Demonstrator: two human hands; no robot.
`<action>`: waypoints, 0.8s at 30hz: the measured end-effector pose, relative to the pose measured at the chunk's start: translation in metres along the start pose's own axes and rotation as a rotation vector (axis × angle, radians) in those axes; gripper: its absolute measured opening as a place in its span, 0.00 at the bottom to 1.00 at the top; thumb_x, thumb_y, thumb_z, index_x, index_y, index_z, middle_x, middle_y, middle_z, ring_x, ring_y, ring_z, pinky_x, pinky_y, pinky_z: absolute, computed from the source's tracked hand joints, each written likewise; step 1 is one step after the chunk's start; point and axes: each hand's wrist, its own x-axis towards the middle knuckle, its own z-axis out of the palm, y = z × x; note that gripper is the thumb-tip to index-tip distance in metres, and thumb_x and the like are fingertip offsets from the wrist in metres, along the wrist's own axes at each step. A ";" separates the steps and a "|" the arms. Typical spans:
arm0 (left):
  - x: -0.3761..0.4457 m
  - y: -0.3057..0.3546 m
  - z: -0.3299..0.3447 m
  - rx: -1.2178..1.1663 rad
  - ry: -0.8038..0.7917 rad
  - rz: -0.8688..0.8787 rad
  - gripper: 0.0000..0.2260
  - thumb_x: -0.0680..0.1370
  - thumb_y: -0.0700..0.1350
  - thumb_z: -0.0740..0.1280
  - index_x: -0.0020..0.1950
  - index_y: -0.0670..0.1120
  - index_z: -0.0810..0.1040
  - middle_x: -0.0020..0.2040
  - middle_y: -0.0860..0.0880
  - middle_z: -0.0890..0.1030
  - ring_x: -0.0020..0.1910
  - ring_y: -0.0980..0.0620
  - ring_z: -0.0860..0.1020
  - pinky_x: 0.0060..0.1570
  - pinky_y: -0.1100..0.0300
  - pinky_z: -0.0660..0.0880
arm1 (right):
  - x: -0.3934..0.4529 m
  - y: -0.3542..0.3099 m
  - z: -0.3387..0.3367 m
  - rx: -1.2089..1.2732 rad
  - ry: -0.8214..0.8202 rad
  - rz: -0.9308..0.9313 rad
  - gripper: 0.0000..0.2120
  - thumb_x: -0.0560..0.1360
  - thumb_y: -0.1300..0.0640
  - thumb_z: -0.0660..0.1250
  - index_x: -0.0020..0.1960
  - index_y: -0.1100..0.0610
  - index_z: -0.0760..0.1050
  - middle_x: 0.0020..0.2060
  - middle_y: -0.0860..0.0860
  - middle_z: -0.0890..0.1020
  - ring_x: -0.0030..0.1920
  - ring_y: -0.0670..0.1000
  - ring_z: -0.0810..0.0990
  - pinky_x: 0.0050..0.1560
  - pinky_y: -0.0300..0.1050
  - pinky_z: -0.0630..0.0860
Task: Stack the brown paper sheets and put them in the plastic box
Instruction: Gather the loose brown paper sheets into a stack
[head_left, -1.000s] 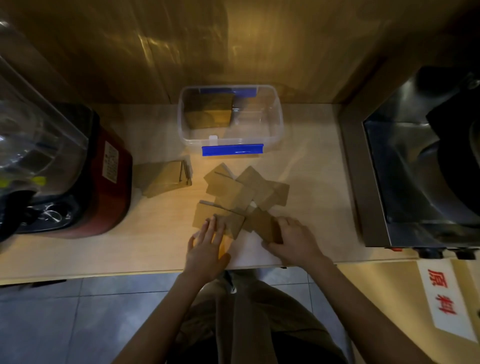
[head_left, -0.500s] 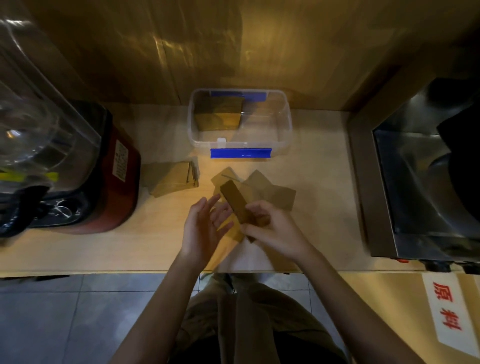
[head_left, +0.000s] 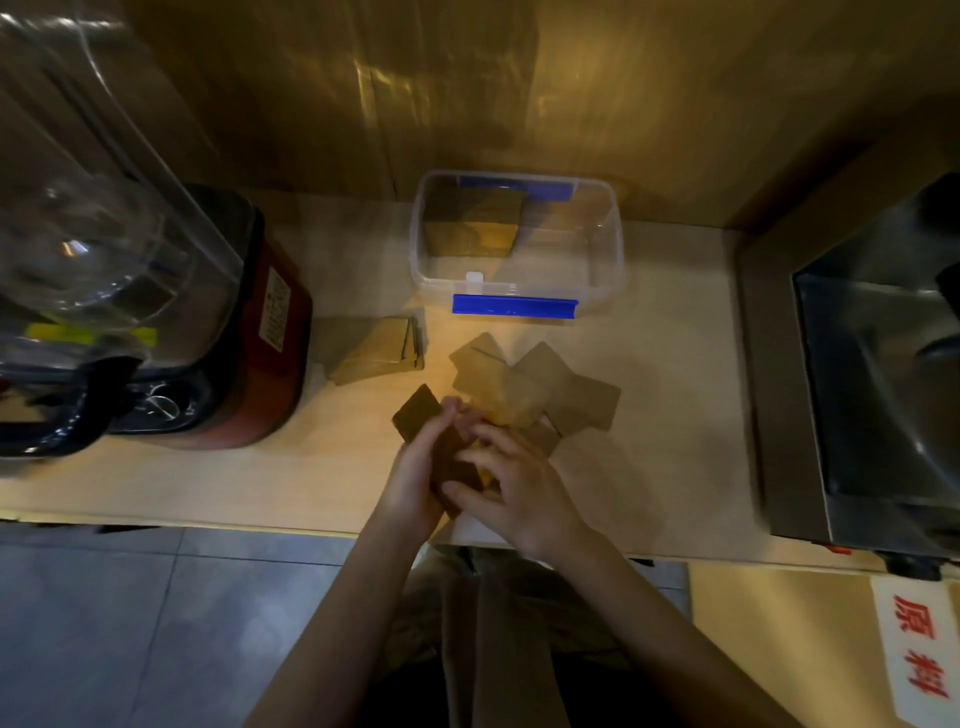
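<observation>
Both hands hold a small stack of brown paper sheets (head_left: 422, 415) on edge above the counter's front. My left hand (head_left: 415, 475) grips its left side and my right hand (head_left: 511, 480) its right side. Several loose brown sheets (head_left: 545, 389) lie overlapped on the counter just beyond my hands. The clear plastic box (head_left: 602, 280) with blue clips stands open at the back, with a stack of brown sheets (head_left: 475, 223) in its left half. Another pile of brown sheets (head_left: 371, 348) lies to the left of the loose ones.
A blender with a clear jug and red base (head_left: 249, 338) stands on the left. A steel machine (head_left: 872, 395) takes up the right side. The wooden counter (head_left: 675, 415) ends at its front edge by my wrists. A label with red characters (head_left: 919, 654) sits at the lower right.
My hands lifted some sheets off the counter. My right hand raised them on edge, then my left hand closed on them too, so both now hold the stack.
</observation>
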 end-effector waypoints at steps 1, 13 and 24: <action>0.001 -0.001 -0.004 0.054 0.050 -0.013 0.21 0.70 0.49 0.66 0.61 0.44 0.74 0.55 0.44 0.78 0.57 0.46 0.76 0.53 0.54 0.74 | 0.003 0.003 -0.002 0.038 -0.009 0.006 0.14 0.75 0.49 0.62 0.57 0.53 0.75 0.62 0.50 0.75 0.62 0.47 0.71 0.60 0.44 0.67; 0.002 -0.001 -0.034 -0.114 0.190 -0.168 0.11 0.74 0.48 0.62 0.48 0.43 0.78 0.33 0.46 0.82 0.33 0.49 0.79 0.42 0.55 0.73 | 0.064 0.069 -0.005 -0.518 -0.049 0.288 0.29 0.76 0.51 0.60 0.73 0.54 0.53 0.75 0.57 0.55 0.74 0.58 0.53 0.73 0.55 0.52; 0.001 0.002 -0.050 -0.158 0.287 -0.126 0.10 0.74 0.47 0.62 0.47 0.43 0.77 0.33 0.46 0.84 0.38 0.49 0.80 0.49 0.55 0.74 | 0.040 0.070 0.005 -0.348 0.175 0.174 0.24 0.73 0.54 0.65 0.67 0.54 0.64 0.69 0.56 0.68 0.70 0.56 0.63 0.70 0.54 0.60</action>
